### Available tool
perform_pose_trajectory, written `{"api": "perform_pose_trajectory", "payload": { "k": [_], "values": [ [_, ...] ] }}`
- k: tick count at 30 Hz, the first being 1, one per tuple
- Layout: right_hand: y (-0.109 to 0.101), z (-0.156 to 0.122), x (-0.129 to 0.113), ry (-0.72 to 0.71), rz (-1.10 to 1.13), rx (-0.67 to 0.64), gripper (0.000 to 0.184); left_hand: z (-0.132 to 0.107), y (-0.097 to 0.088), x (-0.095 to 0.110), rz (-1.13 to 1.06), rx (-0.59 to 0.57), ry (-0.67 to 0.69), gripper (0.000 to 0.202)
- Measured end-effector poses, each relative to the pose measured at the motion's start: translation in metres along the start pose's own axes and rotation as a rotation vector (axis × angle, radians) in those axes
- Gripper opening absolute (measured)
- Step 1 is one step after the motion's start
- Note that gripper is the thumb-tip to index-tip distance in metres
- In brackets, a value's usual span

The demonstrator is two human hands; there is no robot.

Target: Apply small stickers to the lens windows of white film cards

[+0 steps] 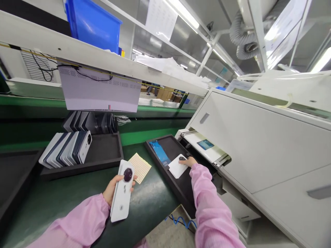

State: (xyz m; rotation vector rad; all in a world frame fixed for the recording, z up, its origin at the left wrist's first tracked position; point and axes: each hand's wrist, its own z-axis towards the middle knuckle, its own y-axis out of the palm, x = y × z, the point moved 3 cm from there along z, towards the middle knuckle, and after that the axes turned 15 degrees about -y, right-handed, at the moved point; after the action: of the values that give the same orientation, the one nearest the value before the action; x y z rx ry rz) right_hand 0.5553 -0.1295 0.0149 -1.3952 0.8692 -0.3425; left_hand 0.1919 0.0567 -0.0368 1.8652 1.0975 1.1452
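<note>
My left hand point(112, 187) is closed round a white phone back cover point(121, 203) with a round dark camera area, held tilted above the bench; its edge looks thick, so more than one may be stacked. At the right, my right hand point(190, 161) grips the far end of another white phone back cover point(177, 169), low over a black tray point(172, 186). My fingers partly hide its dark camera area. Beside it in the tray lies a blue film-like sheet point(159, 152). A yellowish sheet of small dots point(141, 167) lies on the bench between my hands.
A black tray point(108, 165) at the left holds a row of upright back covers point(64, 150), with dark panels point(89, 121) behind. To the right stands a white machine point(258, 144) with a conveyor slot point(207, 146). A shelf point(155, 74) with a blue bin point(94, 26) crosses above.
</note>
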Motion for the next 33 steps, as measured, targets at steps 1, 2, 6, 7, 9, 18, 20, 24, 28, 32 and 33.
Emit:
{"api": "perform_pose_trajectory", "payload": {
  "k": [1,2,6,7,9,18,20,24,28,32,33],
  "values": [
    [0.001,0.002,0.003,0.042,0.04,-0.033,0.03,0.001,-0.001,-0.001,0.004,0.021,-0.005,0.044],
    [0.002,0.002,0.007,0.084,0.097,-0.06,0.029,0.001,-0.002,-0.002,0.006,0.04,-0.006,0.045],
    [0.002,-0.004,0.011,0.176,0.322,-0.123,0.028,0.0,-0.005,0.001,-0.009,0.103,0.029,0.043],
    [0.002,-0.007,0.01,0.174,0.376,-0.123,0.028,0.0,-0.005,0.001,-0.015,0.112,0.038,0.043],
    [-0.002,-0.016,0.008,0.145,0.471,-0.095,0.026,0.0,-0.006,0.001,-0.027,0.121,0.058,0.043],
    [-0.084,-0.102,-0.007,-0.1,0.623,0.371,0.051,-0.001,0.001,-0.002,-0.027,0.037,0.095,0.048],
    [-0.081,-0.111,-0.043,-0.29,0.742,0.276,0.053,-0.001,0.0,-0.004,-0.005,0.012,0.096,0.054],
    [-0.02,-0.107,-0.16,-0.728,0.953,-0.2,0.052,-0.003,-0.002,-0.013,0.073,-0.015,0.099,0.063],
    [0.051,-0.092,-0.256,-0.893,0.929,-0.388,0.051,-0.022,0.001,-0.016,0.206,-0.007,0.168,0.059],
    [0.071,-0.087,-0.298,-1.039,0.937,-0.384,0.052,-0.059,0.015,-0.005,0.4,0.04,0.357,0.059],
    [0.068,-0.088,-0.304,-1.084,0.943,-0.366,0.053,-0.069,0.02,-0.002,0.451,0.062,0.416,0.061]
  ]
}}
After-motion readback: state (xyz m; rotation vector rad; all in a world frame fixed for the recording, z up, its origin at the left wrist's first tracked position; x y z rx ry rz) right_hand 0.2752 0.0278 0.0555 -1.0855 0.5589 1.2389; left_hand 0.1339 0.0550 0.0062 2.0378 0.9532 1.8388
